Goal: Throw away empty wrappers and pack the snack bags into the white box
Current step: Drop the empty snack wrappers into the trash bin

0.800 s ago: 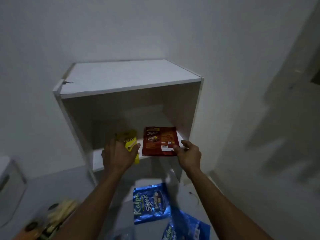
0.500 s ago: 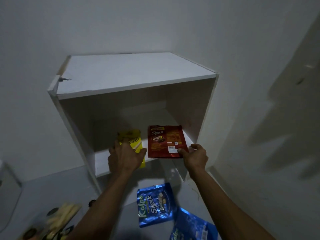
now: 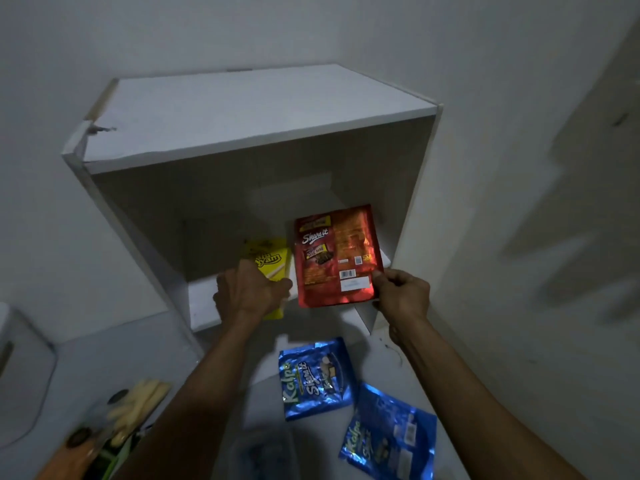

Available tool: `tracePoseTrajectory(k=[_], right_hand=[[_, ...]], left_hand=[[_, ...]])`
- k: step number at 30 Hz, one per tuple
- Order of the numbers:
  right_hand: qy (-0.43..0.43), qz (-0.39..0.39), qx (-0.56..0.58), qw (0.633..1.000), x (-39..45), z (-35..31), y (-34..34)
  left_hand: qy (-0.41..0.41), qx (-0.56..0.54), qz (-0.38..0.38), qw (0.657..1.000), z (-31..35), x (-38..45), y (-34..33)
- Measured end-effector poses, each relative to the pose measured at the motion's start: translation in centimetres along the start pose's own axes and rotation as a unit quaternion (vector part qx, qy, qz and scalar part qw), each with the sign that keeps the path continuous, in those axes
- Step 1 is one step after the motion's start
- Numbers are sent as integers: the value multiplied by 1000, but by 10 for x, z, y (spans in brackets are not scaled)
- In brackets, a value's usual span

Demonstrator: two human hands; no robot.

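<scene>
The white box (image 3: 242,112) stands on its side with its open face toward the camera, its top panel chipped at the front-left corner, and two snack bags sit at its mouth on the lower panel. Far left, a pale rounded container (image 3: 20,368) sits at the frame edge, and near it at the bottom left lies a blurred clutter of wrappers (image 3: 114,424) in yellow, orange and green; what they are I cannot tell. The left hand (image 3: 249,292) reaches into the opening, its grip closed around the lower end of the yellow snack bag (image 3: 272,259), which lies partly over the box's front lip. Just beside it, the red snack bag (image 3: 336,254) rests tilted on the same panel, its bottom edge overhanging the lip. The right hand (image 3: 401,296) pinches that bag's lower right corner between thumb and fingers. Below the box, between the two forearms, a blue snack bag (image 3: 313,379) lies flat on the light surface (image 3: 221,341), and a second blue bag (image 3: 389,434) lies to its right, near the right forearm. A dark, blurred object (image 3: 263,452) sits at the bottom edge.
</scene>
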State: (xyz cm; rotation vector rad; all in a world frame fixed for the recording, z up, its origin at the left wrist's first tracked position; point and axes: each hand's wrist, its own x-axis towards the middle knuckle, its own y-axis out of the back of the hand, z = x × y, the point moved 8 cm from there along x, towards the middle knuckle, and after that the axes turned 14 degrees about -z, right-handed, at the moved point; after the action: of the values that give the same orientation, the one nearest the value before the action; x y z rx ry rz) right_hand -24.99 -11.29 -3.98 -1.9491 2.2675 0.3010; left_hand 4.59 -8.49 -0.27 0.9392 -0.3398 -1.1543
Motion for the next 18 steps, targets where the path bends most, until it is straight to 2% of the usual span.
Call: tracePoseTrajectory(k=[5, 9, 14, 18], right_hand=[[64, 9, -6, 998, -44, -15, 38], [106, 12, -30, 994, -87, -14, 90], [130, 41, -46, 990, -151, 21, 194], [102, 107, -64, 987, -200, 79, 301]], left_hand=[[-101, 16, 73, 992, 4, -46, -1], [-170, -43, 108, 979, 15, -111, -17], [-169, -119, 69, 976, 22, -203, -95], [-198, -133, 7, 971, 46, -278, -180]])
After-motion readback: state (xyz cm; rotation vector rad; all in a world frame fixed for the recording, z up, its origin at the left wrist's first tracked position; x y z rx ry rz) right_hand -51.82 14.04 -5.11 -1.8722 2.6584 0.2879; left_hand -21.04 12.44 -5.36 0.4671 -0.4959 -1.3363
